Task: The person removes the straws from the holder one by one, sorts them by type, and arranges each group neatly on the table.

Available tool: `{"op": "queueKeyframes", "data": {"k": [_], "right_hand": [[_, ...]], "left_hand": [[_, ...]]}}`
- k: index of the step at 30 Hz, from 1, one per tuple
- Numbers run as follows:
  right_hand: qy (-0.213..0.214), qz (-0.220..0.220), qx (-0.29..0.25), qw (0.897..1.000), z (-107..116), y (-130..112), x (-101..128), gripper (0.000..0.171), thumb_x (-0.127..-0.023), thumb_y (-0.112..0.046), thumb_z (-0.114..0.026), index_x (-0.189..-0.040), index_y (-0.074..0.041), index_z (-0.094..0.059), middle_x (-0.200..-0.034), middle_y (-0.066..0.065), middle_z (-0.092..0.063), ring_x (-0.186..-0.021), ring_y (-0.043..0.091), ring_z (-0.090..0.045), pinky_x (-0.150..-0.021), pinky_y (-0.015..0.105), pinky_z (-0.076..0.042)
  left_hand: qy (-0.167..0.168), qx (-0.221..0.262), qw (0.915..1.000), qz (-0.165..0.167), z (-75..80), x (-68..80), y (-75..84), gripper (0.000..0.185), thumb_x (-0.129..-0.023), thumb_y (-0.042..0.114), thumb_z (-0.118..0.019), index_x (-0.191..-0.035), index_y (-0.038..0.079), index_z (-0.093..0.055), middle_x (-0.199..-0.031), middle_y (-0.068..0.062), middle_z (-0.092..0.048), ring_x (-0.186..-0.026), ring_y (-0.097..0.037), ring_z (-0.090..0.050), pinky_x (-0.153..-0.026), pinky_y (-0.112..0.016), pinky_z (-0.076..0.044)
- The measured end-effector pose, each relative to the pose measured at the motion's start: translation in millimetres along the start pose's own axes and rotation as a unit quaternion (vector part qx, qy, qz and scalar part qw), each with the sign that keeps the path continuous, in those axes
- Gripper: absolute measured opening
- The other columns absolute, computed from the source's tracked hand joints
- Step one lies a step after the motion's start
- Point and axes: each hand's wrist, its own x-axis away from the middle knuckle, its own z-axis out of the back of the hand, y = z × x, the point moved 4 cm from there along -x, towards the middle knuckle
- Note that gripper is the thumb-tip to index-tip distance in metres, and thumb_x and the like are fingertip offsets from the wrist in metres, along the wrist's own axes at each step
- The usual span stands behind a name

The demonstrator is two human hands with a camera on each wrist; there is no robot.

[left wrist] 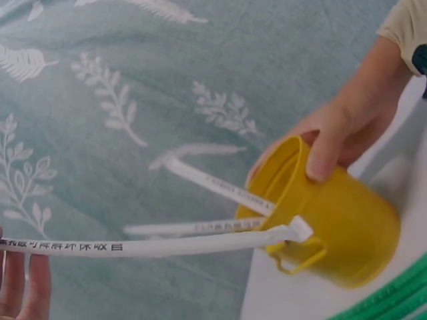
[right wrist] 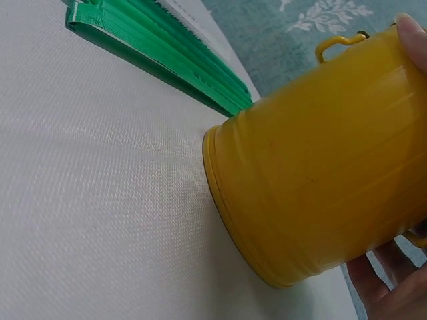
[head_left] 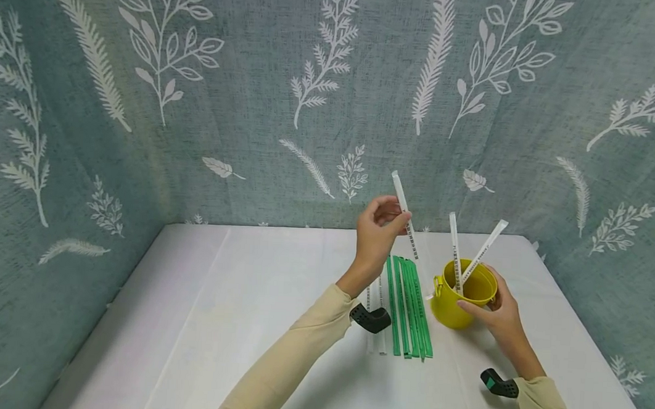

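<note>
My left hand [head_left: 380, 229] pinches a white paper-wrapped straw [head_left: 405, 215] with dark printing. It holds the straw up above the table, its lower end left of the yellow bucket [head_left: 451, 308]. My right hand [head_left: 501, 312] grips the bucket by its right side, thumb at the rim. Two more white wrapped straws [left wrist: 220, 187] lean inside the bucket and stick out over the rim. Side by side on the table lie several green wrapped straws [head_left: 411, 308], left of the bucket. Some white wrapped straws [head_left: 380, 300] lie beside them, partly hidden by my left wrist.
A white cloth covers the table [head_left: 245, 299]. Behind it and at both sides hangs a grey-green curtain [head_left: 255, 102] with white leaf prints. A small yellow handle loop [right wrist: 340, 45] juts from the bucket's side. Black wrist cameras [head_left: 370, 318] sit on both wrists.
</note>
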Motion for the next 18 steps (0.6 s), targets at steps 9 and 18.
{"op": "queueKeyframes", "data": {"k": [9,18], "right_hand": [[-0.002,-0.006,0.003,1.0,-1.3,-3.3,0.5,0.086,-0.084,-0.017,-0.073,-0.152,-0.022,-0.019,-0.144,0.011,-0.035,-0.118,0.003,-0.04,-0.091,0.004,-0.037],[-0.001,-0.012,0.006,1.0,0.7,-4.0,0.5,0.087,-0.084,-0.018,-0.073,-0.152,-0.022,-0.019,-0.143,0.012,-0.035,-0.116,0.002,-0.04,-0.091,0.005,-0.038]], "left_hand": [[0.011,-0.025,0.9982,0.053,23.2,-1.5,-9.6,0.031,-0.087,0.003,-0.066,-0.117,0.002,-0.06,-0.096,-0.006,-0.059,-0.078,-0.013,-0.06,-0.065,-0.037,-0.059],[-0.001,-0.048,0.9939,0.099,43.6,2.4,-16.2,0.032,-0.088,0.006,-0.067,-0.119,0.002,-0.061,-0.098,-0.008,-0.059,-0.075,-0.014,-0.061,-0.056,-0.033,-0.058]]}}
